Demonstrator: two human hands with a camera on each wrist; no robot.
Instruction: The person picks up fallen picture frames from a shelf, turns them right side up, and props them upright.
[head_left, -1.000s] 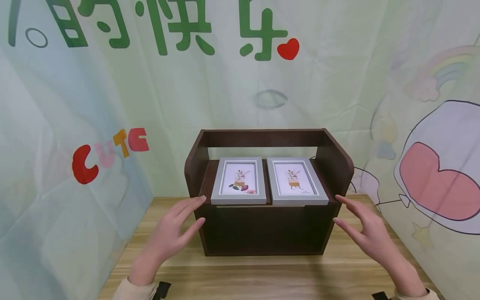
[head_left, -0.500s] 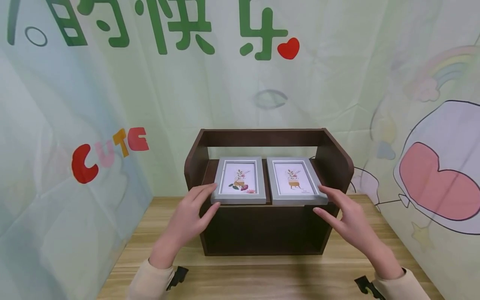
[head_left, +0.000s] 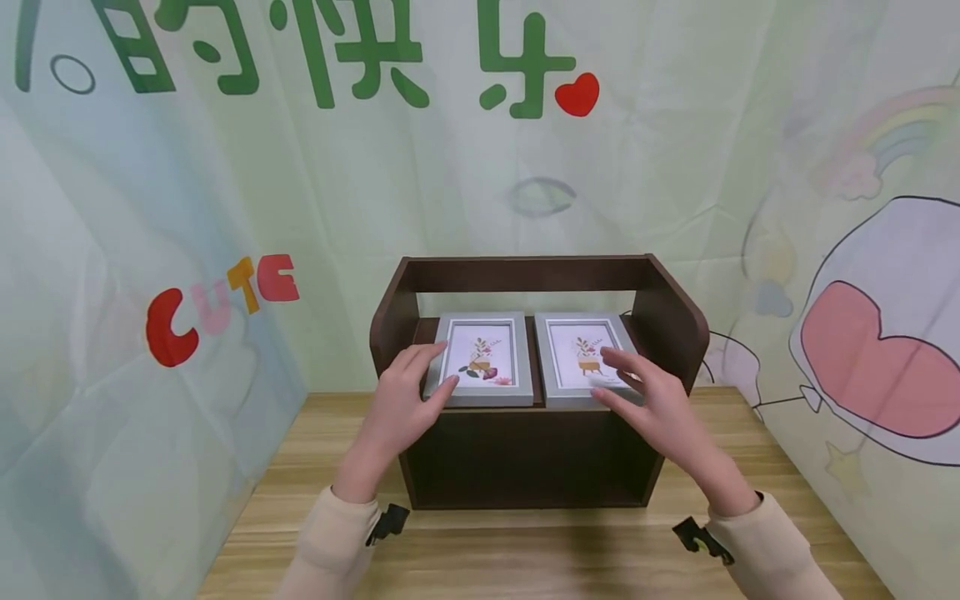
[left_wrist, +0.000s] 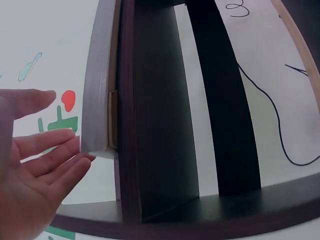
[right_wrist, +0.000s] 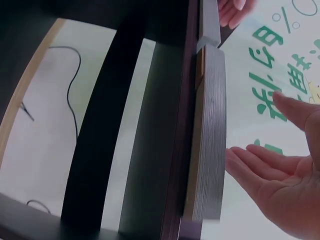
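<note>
Silver-grey picture frames, two in all, face up and side by side: left frame (head_left: 487, 354) and right frame (head_left: 577, 354), both on the upper board of a dark brown shelf (head_left: 525, 274), close to its front edge, with a narrow strip of bare board between. Beneath the shelf, a wood-grained desk (head_left: 480, 554).

Left hand (head_left: 401, 408) at the outer side of the left frame, fingers lightly bent and reaching over its rim, thumb well apart, by the near part of that frame. Right hand (head_left: 660, 408) over the right frame, fingertips above the right part of its picture, thumb spread away from them. Wide gap between thumb and fingers on both, nothing gripped in either. Cannot tell about contact: in the left wrist view, fingertips overlapping the end of a frame; in the right wrist view, a fingertip right beside a frame's edge.

Step in hand, by judgement: placing both hands at the frames, perhaps for a grasp or a small straightening; hard to say which. Next, probably calls for bringing thumb and fingers together across the raised rims. On the left, likely needs little adjusting. On the right, would need drawing back toward the outer rim. Calls also for care at the narrow gap, to avoid knocking frame against frame.
</note>
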